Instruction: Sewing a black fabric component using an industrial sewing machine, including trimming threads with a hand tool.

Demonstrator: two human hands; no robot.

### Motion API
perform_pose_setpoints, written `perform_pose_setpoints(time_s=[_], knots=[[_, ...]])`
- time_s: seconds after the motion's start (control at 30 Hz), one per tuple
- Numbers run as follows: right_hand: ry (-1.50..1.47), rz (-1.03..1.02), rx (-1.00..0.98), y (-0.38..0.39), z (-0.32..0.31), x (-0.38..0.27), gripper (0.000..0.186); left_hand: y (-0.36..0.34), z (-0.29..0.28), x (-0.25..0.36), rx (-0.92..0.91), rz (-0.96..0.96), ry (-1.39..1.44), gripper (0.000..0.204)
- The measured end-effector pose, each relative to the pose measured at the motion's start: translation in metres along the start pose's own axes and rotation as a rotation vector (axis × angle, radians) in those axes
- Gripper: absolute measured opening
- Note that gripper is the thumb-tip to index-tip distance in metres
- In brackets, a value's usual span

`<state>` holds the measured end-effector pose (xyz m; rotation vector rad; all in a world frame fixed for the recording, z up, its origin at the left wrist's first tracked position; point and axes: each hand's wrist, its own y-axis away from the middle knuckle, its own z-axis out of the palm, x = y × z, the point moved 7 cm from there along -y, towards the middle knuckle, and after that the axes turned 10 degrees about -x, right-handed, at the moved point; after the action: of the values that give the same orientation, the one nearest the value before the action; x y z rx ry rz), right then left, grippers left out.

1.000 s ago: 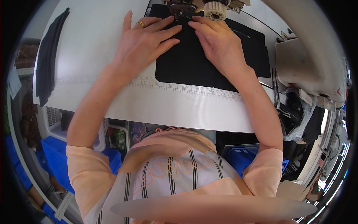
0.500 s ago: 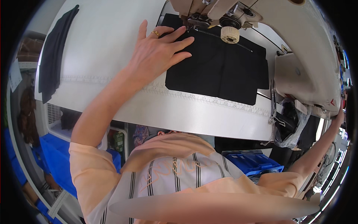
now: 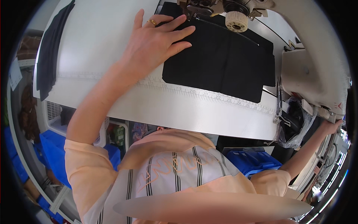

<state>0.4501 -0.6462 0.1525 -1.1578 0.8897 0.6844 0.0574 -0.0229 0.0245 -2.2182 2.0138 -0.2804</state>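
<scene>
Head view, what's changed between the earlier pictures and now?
The right hand lifted off the flat, black, roughly rectangular fabric piece and moved right, to the right end of the large beige sewing machine, uncovering more fabric. The left hand stays spread on the fabric's upper left, and the layered dark cloth still lies far left.

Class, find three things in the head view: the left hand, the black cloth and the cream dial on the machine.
Left hand (image 3: pixel 154 44): head view, on the back of the hand.
Black cloth (image 3: pixel 218 63): head view, mid-panel.
Cream dial (image 3: pixel 236 21): head view, centre of the dial.
</scene>
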Motion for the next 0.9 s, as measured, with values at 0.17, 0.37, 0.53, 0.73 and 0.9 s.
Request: perform_pose_setpoints(time_s=[0.17, 0.37, 0.53, 0.73, 0.9], knots=[[0.286, 0.025, -0.163, 0.033, 0.018, -0.014, 0.061, 0.0, 0.0, -0.002, -0.034, -0.007, -0.04, 0.037], [0.172, 0.129, -0.167, -0.007, 0.023, -0.012, 0.063, -0.002, -0.002, -0.001, -0.043, 0.001, -0.064, 0.038], [-0.316, 0.065, -0.299, 0.037, 0.024, 0.02, 0.06, -0.001, 0.0, -0.002, -0.051, 0.017, -0.054, 0.038], [-0.327, 0.165, -0.281, 0.014, -0.007, 0.019, 0.05, 0.001, 0.003, -0.001, -0.003, 0.02, 0.03, 0.037], [0.027, 0.29, -0.502, -0.034, 0.006, 0.008, 0.047, -0.003, 0.003, 0.001, -0.083, 0.003, 0.07, 0.042]])
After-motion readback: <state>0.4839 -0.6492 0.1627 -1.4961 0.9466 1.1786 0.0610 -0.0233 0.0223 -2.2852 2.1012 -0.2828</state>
